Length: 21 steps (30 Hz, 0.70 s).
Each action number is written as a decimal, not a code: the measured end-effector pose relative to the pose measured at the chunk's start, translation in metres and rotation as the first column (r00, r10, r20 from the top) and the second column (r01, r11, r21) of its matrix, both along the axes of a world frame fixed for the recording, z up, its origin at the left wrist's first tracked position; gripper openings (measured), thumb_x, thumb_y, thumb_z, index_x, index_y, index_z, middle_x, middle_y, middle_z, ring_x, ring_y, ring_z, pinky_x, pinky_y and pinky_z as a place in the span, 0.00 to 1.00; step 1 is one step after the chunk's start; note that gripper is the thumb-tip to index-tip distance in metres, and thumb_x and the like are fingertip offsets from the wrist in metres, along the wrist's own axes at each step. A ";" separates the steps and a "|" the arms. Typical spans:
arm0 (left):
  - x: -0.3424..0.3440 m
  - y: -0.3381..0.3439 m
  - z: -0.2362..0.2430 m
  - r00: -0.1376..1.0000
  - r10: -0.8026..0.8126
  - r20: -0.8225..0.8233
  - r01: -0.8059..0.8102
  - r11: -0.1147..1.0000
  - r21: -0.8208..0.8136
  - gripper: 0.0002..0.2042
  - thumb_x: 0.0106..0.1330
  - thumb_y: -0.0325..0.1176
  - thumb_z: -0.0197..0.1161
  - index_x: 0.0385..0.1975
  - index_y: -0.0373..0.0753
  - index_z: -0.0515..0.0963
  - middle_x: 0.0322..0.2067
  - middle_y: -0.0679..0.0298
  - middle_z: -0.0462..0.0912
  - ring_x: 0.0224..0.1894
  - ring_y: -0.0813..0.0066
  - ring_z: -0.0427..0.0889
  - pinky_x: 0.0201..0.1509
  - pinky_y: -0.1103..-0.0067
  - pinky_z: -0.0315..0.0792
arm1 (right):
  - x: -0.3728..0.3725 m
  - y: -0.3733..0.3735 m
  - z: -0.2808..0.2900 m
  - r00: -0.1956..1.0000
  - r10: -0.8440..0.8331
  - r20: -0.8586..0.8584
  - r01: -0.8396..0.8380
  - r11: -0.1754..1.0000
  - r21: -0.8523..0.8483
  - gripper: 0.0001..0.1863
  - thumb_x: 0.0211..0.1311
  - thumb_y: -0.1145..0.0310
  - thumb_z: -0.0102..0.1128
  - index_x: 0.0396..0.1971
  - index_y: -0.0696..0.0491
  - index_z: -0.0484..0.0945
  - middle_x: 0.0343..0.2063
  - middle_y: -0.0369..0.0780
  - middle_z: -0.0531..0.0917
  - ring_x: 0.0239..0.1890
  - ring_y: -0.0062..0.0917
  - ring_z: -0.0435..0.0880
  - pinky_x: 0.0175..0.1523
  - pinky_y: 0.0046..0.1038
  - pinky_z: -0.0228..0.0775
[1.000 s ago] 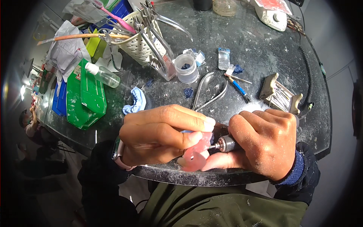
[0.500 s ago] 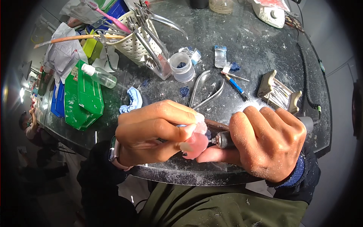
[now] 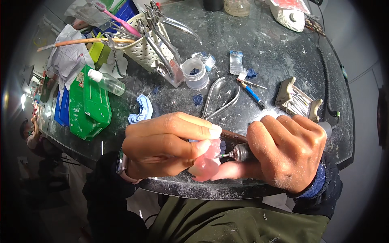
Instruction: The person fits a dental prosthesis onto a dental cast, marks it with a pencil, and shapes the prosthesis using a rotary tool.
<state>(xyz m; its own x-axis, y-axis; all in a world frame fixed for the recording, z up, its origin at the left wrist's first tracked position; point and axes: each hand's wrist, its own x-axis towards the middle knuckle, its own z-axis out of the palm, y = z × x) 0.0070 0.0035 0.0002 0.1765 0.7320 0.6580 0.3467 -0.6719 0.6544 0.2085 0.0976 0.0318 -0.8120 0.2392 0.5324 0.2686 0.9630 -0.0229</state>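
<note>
Between its thumb and fingers my left hand (image 3: 166, 143) pinches a pink denture base (image 3: 206, 165), a curved, glossy piece. My right hand (image 3: 285, 154) is wrapped round a dark rotary handpiece (image 3: 240, 152), its thumb stretched out against the denture base's lower edge. The handpiece's thin bur (image 3: 223, 155) points left and meets the right side of the pink piece. A brown wooden strip (image 3: 233, 136) lies behind the hands, partly hidden. Just beyond my left hand rests a pale blue dental cast (image 3: 142, 110). Fine dust covers my right hand.
Metal pliers (image 3: 221, 99), a blue-handled brush (image 3: 253, 95) and a bur holder (image 3: 299, 99) stand or lie beyond my hands. Further left are a clear cup (image 3: 195, 79), a white basket of pliers (image 3: 137, 50), a spray bottle (image 3: 107, 82) and green boxes (image 3: 91, 109). Another person (image 3: 32, 135) is far left.
The denture base has turned in my left hand and its lower part has shifted down and left. More of the bur shows now. My right hand has moved only slightly.
</note>
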 end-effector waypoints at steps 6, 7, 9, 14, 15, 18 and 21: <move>0.001 -0.001 0.001 0.999 0.015 0.052 -0.014 1.000 -0.023 0.10 0.45 0.12 0.66 0.27 0.30 0.78 0.35 0.53 0.82 0.37 0.59 0.84 0.39 0.73 0.80 | 0.000 -0.003 0.003 0.999 -0.018 0.052 0.017 1.000 0.022 0.32 0.33 0.38 0.67 0.11 0.51 0.63 0.10 0.31 0.62 0.09 0.20 0.64 0.16 0.23 0.54; 0.002 -0.001 0.003 0.998 0.014 0.053 -0.013 1.000 -0.024 0.10 0.45 0.12 0.66 0.27 0.30 0.78 0.35 0.53 0.82 0.37 0.59 0.84 0.39 0.73 0.80 | -0.001 -0.003 0.003 0.998 -0.018 0.053 0.017 1.000 0.022 0.32 0.33 0.38 0.67 0.11 0.51 0.63 0.10 0.31 0.62 0.09 0.20 0.64 0.16 0.23 0.54; 0.003 -0.001 0.008 0.999 0.031 0.025 -0.030 0.999 -0.044 0.10 0.45 0.12 0.66 0.27 0.30 0.78 0.35 0.52 0.82 0.38 0.59 0.84 0.39 0.73 0.80 | -0.001 -0.002 0.001 0.999 -0.026 0.019 0.026 0.999 0.031 0.31 0.33 0.39 0.67 0.11 0.52 0.63 0.10 0.31 0.62 0.09 0.20 0.64 0.16 0.22 0.53; 0.002 0.000 -0.001 0.997 -0.012 0.081 0.013 1.000 -0.015 0.11 0.46 0.13 0.67 0.28 0.31 0.77 0.35 0.53 0.82 0.38 0.57 0.84 0.39 0.72 0.81 | -0.001 0.003 -0.001 0.999 0.025 -0.026 -0.026 0.999 -0.024 0.35 0.33 0.35 0.67 0.10 0.51 0.60 0.08 0.31 0.61 0.08 0.20 0.62 0.14 0.22 0.51; 0.001 0.000 -0.005 0.991 -0.047 0.121 0.048 0.999 -0.002 0.11 0.46 0.13 0.68 0.28 0.32 0.77 0.34 0.53 0.82 0.38 0.56 0.84 0.38 0.72 0.81 | -0.001 0.004 -0.001 0.997 0.047 -0.065 -0.049 0.998 -0.031 0.36 0.32 0.33 0.67 0.09 0.51 0.59 0.07 0.31 0.60 0.07 0.20 0.61 0.14 0.22 0.50; 0.002 0.002 -0.009 0.990 -0.076 0.116 0.068 0.995 0.068 0.11 0.45 0.17 0.70 0.28 0.33 0.78 0.34 0.53 0.83 0.38 0.55 0.84 0.38 0.71 0.82 | -0.001 0.003 0.003 0.996 0.065 -0.065 -0.069 0.996 -0.059 0.38 0.28 0.30 0.66 0.08 0.50 0.56 0.06 0.31 0.58 0.06 0.20 0.59 0.13 0.22 0.48; 0.000 0.004 -0.007 0.990 -0.100 0.103 0.090 0.991 0.099 0.10 0.46 0.18 0.71 0.27 0.34 0.78 0.34 0.53 0.83 0.39 0.54 0.84 0.37 0.71 0.82 | -0.002 0.003 0.002 0.996 0.068 -0.060 -0.071 0.996 -0.061 0.39 0.27 0.29 0.65 0.08 0.50 0.57 0.06 0.30 0.58 0.06 0.19 0.59 0.13 0.22 0.48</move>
<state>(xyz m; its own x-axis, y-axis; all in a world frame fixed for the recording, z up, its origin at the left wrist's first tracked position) 0.0071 0.0078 -0.0066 0.1671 0.6493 0.7419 0.2098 -0.7587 0.6168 0.2064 0.1006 0.0342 -0.7964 0.2178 0.5642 0.1978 0.9754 -0.0974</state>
